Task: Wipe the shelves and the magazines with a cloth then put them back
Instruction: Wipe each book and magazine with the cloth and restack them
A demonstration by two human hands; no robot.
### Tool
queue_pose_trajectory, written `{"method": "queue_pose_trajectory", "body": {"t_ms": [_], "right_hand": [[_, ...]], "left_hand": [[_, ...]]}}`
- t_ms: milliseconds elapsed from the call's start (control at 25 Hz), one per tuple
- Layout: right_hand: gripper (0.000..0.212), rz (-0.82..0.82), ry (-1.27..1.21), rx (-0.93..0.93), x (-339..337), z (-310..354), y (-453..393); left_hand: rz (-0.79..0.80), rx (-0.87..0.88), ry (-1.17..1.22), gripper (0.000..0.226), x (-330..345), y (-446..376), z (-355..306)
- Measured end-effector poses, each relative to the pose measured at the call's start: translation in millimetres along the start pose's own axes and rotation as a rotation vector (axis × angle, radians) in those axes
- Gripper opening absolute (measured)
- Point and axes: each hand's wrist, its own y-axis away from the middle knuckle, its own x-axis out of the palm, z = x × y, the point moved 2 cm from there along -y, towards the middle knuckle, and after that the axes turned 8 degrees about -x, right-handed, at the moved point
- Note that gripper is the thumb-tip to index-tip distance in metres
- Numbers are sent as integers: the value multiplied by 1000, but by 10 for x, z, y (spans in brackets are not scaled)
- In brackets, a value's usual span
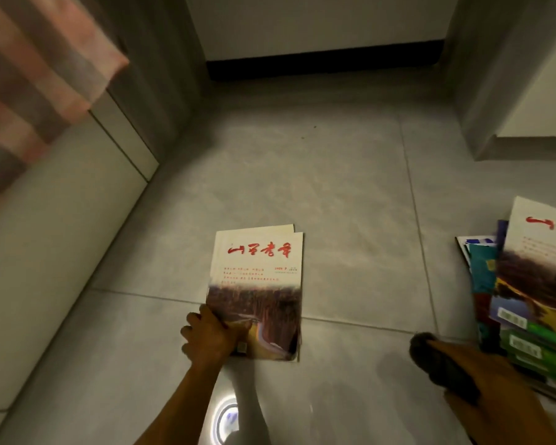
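Left hand (210,336) grips the near-left corner of a magazine (257,284) lying flat on the floor (350,194). Right hand (482,377) holds a dark cloth (437,361), near the magazine pile (527,300) at right.

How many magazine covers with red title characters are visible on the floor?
2. One magazine lies mid-floor, gripped at its lower left corner by the left hand. The other tops the stack at right. More may be hidden underneath.
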Motion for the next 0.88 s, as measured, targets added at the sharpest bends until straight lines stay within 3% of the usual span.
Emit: {"method": "queue_pose_trajectory", "body": {"t_ms": [80,160,240,280,320,360,440,520,560,640,720,800,880], "right_hand": [[38,198,-121,32,231,375,-119],[59,219,-234,34,487,489,-196],[73,228,-320,102,563,613,-275],[102,228,-377,146,615,671,-212],[63,184,-467,193,613,723,-212],[45,128,-495,239,614,750,-195],[38,134,-510,372,590,653,-205],[35,38,-525,388,344,623,-209],[33,-88,-533,373,174,610,-263],[26,-387,-573,278,-176,592,-363],[22,-582,-422,170,-264,528,-509],[27,-543,-178,163,-30,402,-644],[51,-253,40,251,513,231,-654]], "left_hand": [[36,-33,79,97,-30,-71,59],[-22,9,114,91,8,-32,27],[-177,75,143,75,22,11,31],[-216,112,216,61,38,24,42],[-217,145,333,45,46,37,50],[-174,178,453,35,82,29,54],[3,281,684,34,83,95,-25],[151,335,856,38,85,271,-223],[231,350,901,37,98,397,-347],[404,405,901,36,253,707,-583],[535,442,831,32,499,1030,-714],[556,449,650,24,778,1242,-777],[429,476,369,25,951,1244,-765]]}}
